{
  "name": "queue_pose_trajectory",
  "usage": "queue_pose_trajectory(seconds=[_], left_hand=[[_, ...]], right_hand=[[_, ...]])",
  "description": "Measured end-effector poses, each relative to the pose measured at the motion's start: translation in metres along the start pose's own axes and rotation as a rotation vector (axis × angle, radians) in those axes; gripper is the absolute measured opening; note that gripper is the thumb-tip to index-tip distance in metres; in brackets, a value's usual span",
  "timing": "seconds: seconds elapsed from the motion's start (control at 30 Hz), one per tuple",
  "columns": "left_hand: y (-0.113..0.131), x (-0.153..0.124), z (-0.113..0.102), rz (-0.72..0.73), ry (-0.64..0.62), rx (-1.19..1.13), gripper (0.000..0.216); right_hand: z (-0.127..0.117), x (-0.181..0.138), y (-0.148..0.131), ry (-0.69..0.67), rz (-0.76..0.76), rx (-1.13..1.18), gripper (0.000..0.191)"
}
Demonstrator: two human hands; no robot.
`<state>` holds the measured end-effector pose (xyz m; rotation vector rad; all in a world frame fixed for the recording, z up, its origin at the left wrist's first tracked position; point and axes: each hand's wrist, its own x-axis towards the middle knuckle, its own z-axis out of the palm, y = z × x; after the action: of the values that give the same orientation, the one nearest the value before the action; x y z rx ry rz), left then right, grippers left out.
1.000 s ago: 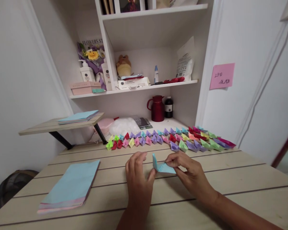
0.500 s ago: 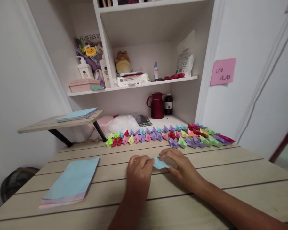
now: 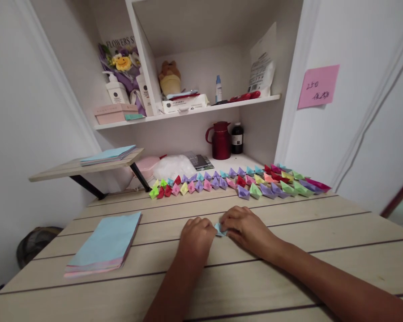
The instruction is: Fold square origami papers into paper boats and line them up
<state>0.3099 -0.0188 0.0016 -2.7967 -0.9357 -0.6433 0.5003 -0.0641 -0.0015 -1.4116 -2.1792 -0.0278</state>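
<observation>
Between my two hands is a small folded piece of light blue paper (image 3: 219,230), low over the wooden table (image 3: 255,286). My left hand (image 3: 198,237) grips its left edge with curled fingers. On the other side, my right hand (image 3: 243,227) pinches the right part, and its fingers cover much of the paper. Beyond the hands stand rows of small folded paper boats (image 3: 243,192) in purple, green, pink, red, yellow and blue. A stack of paper sheets (image 3: 105,243), light blue on top and pink below, lies to the left.
A small raised wooden shelf (image 3: 60,169) on black legs holds more paper (image 3: 109,154) at the left. Behind the boats, the white cabinet holds a red jug (image 3: 220,141), a dark bottle (image 3: 237,138) and a plastic bag (image 3: 174,167). A pink note (image 3: 319,86) sticks to the wall.
My right hand's fingers have closed in over the right part of the blue paper, so less of it shows. The camera view has shifted slightly.
</observation>
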Motion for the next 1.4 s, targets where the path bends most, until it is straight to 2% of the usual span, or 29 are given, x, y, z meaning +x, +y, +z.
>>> queue_pose_trajectory(seconds=[0.13, 0.33, 0.53, 0.63, 1.0, 1.23, 1.4], left_hand=[[-0.001, -0.004, -0.006, -0.098, -0.06, -0.194, 0.02], [0.004, -0.003, 0.005, -0.237, -0.026, -0.394, 0.014], [0.006, 0.003, 0.005, -0.485, -0.005, -0.546, 0.011], [0.006, 0.004, 0.003, -0.546, -0.022, -0.562, 0.01], [0.01, 0.005, 0.004, -0.562, -0.023, -0.478, 0.014], [0.008, 0.002, 0.014, -0.523, 0.019, -0.355, 0.021], [0.009, 0.004, 0.01, -0.492, 0.005, -0.282, 0.021]], right_hand=[[0.003, -0.001, 0.004, -0.009, -0.02, 0.037, 0.012], [0.006, -0.002, 0.002, -0.008, -0.016, 0.088, 0.009], [0.003, -0.001, 0.003, -0.029, 0.082, 0.261, 0.01], [0.002, -0.001, 0.006, -0.023, 0.133, 0.257, 0.014], [0.005, 0.0, -0.005, -0.044, 0.185, -0.034, 0.009], [0.008, 0.0, 0.001, -0.032, 0.176, -0.079, 0.013], [0.01, 0.0, 0.003, -0.036, 0.179, -0.102, 0.014]])
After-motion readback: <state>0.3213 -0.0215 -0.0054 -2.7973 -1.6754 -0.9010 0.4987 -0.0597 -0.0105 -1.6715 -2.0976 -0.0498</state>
